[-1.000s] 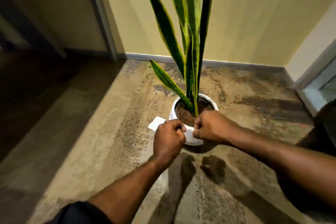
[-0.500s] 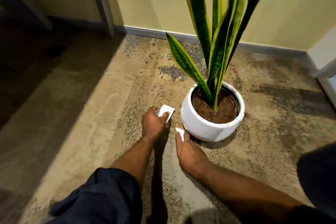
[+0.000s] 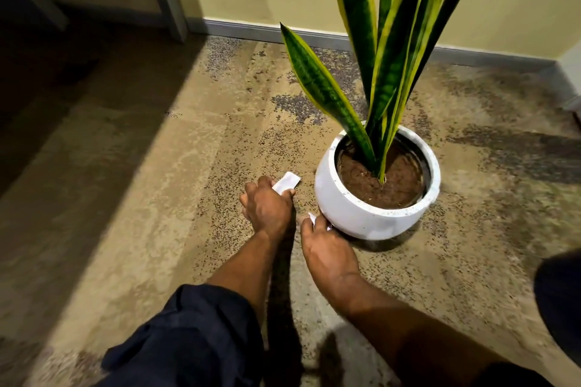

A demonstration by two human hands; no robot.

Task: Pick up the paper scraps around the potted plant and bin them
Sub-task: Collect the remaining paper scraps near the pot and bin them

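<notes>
We are near the start of the job. Our left hand [image 3: 267, 207] is down on the floor [image 3: 125, 198], and its fingers are closed on a big paper scrap [image 3: 286, 182] that sticks out past them, just left of the white pot [image 3: 361, 210]. Our right hand [image 3: 327, 248] reaches low to the bottom of the pot, and its fingers pinch a small paper scrap [image 3: 312, 217] that touches the pot. Both scraps are still low by the floor. No bin shows here, so we think the carrying and dropping are still left. We see no other scraps, but the pot hides the floor behind it. Both arms stretch forward, side by side, palms down.
</notes>
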